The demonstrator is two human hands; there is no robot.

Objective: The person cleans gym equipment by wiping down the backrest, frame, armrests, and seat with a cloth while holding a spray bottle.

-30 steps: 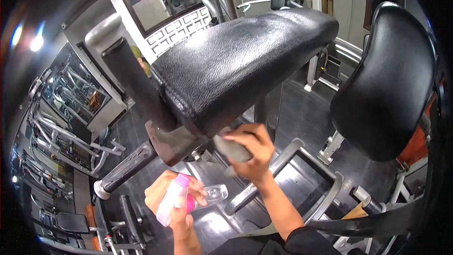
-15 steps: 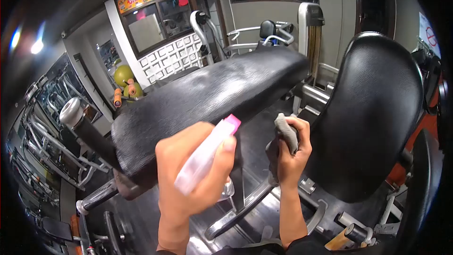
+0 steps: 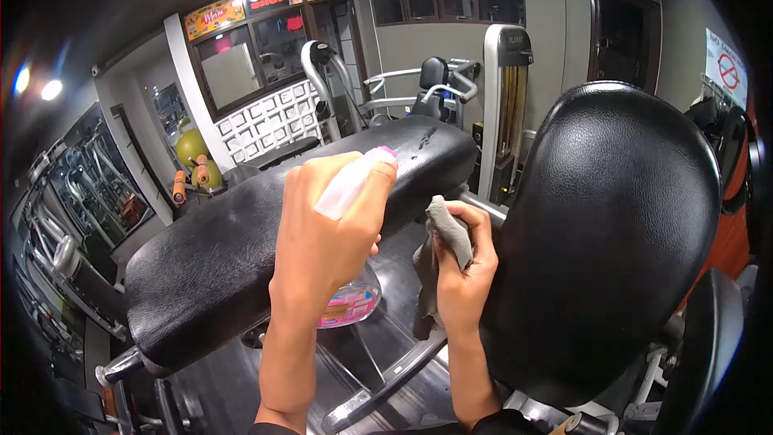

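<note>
My left hand (image 3: 326, 229) is closed round the neck of a spray bottle (image 3: 353, 303), its pink-tipped white head pointing away over the long black padded bench (image 3: 217, 250). The clear bottle body with a pink label shows below the hand. Dark wet-looking marks lie on the pad's far end. To the right, my right hand (image 3: 467, 274) grips a bunched grey cloth (image 3: 449, 234), which hangs down beside the pad without touching it. Close by on the right stands a black padded backrest (image 3: 612, 234).
Behind the pad stands a weight-stack machine (image 3: 504, 105), with another machine (image 3: 435, 80) to its left. Metal frame bars (image 3: 386, 387) run low under my hands. Green exercise balls (image 3: 192, 147) and more equipment are at the left.
The view has shifted up and back. My left hand has lifted the spray bottle from beneath the pad to above it. My right hand has brought the cloth away from the pad's underside.
</note>
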